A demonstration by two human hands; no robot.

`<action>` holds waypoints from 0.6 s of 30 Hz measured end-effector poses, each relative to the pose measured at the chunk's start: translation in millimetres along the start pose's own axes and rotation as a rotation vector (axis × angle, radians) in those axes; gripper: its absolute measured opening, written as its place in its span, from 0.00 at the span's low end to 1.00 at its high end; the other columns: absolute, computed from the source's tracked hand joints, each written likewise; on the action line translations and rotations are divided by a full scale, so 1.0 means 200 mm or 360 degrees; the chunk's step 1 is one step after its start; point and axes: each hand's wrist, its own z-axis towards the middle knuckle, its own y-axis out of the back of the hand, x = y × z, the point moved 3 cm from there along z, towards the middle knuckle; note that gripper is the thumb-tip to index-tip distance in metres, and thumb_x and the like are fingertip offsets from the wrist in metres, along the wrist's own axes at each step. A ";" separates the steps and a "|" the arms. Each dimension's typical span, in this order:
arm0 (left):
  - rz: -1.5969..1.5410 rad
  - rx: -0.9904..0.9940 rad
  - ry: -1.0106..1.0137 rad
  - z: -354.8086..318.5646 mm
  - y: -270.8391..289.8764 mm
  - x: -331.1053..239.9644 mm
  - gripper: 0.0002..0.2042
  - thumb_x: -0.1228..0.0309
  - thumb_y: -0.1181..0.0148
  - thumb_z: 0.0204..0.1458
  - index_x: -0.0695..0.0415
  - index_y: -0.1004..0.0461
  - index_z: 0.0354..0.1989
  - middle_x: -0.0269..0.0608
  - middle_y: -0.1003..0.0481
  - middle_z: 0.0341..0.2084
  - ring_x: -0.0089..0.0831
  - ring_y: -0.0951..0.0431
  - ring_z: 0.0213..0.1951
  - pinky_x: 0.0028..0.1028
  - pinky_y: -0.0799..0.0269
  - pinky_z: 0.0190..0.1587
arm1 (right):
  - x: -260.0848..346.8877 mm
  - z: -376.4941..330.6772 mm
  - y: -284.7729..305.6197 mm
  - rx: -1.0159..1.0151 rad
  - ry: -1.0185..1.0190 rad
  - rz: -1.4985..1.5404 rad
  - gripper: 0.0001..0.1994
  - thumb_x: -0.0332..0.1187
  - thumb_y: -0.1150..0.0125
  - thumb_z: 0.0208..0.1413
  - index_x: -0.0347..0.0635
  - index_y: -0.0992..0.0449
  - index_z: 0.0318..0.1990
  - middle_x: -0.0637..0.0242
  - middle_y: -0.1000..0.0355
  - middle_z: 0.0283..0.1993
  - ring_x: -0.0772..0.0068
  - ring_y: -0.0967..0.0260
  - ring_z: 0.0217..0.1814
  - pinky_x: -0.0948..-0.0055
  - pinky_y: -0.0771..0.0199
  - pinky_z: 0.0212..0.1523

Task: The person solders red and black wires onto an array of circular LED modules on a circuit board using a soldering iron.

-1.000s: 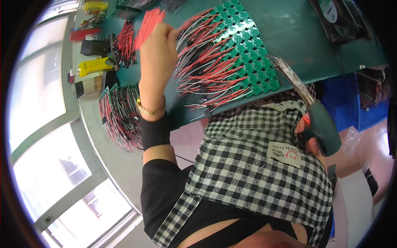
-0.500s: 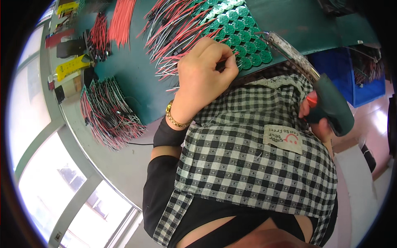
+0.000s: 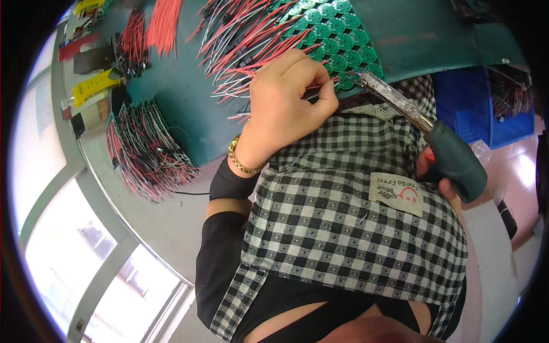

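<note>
My left hand is pinched at the near edge of a panel of round green circuit boards, thumb against forefinger. A thin red wire seems to run out at its fingertips; the fingers partly hide it. In my right hand is a soldering gun with a dark green handle, a red trigger and a worn metal barrel. Its tip is over the panel's near row, close to my left fingertips; whether it touches a board I cannot tell. Red, white and black wires spread over the panel's left part.
Wired boards lie in a bunch at the table's left edge, with loose red wires farther back. Yellow packages line the left side. A blue bin holding wired parts stands at the right, below the dark green tabletop.
The soldering gun has moved down and left, bringing its tip nearer my left fingertips. My left hand has shifted slightly right and stays pinched.
</note>
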 end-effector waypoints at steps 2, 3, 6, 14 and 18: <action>0.0010 -0.0032 -0.0009 0.00 0.00 0.00 0.06 0.81 0.39 0.32 0.58 0.30 0.18 0.33 0.33 0.17 0.23 0.33 0.16 0.21 0.39 0.18 | -0.07 -0.01 0.00 0.0240 0.0077 -0.0010 0.33 0.41 0.41 0.50 0.30 0.44 0.58 0.58 0.34 0.35 0.71 0.38 0.34 0.74 0.37 0.35; 0.0019 -0.0056 0.0003 0.00 0.00 0.00 0.06 0.81 0.39 0.30 0.57 0.30 0.17 0.34 0.33 0.16 0.28 0.31 0.16 0.24 0.36 0.19 | -0.10 -0.03 0.00 0.0062 0.0139 -0.0031 0.32 0.41 0.40 0.49 0.30 0.42 0.57 0.58 0.34 0.35 0.71 0.38 0.33 0.75 0.37 0.34; 0.0012 -0.0102 -0.0018 0.00 -0.01 -0.01 0.07 0.81 0.40 0.30 0.57 0.30 0.17 0.34 0.33 0.15 0.28 0.31 0.16 0.24 0.36 0.18 | -0.17 -0.07 0.02 -0.0086 0.0219 -0.0076 0.31 0.41 0.39 0.48 0.31 0.40 0.55 0.58 0.34 0.35 0.71 0.37 0.32 0.75 0.37 0.32; 0.0037 -0.0096 -0.0035 -0.01 -0.02 0.00 0.06 0.81 0.40 0.32 0.58 0.31 0.18 0.33 0.33 0.16 0.23 0.34 0.16 0.21 0.39 0.18 | -0.18 -0.10 0.00 -0.0300 0.0250 0.0001 0.29 0.40 0.40 0.48 0.32 0.38 0.54 0.55 0.34 0.35 0.71 0.36 0.32 0.75 0.36 0.31; 0.0056 -0.0115 -0.0041 -0.01 -0.03 -0.01 0.07 0.80 0.40 0.29 0.56 0.31 0.17 0.34 0.34 0.15 0.29 0.32 0.16 0.25 0.37 0.18 | -0.14 -0.06 0.00 -0.0029 0.0339 -0.0224 0.29 0.41 0.41 0.49 0.32 0.40 0.55 0.55 0.34 0.36 0.70 0.36 0.33 0.76 0.35 0.32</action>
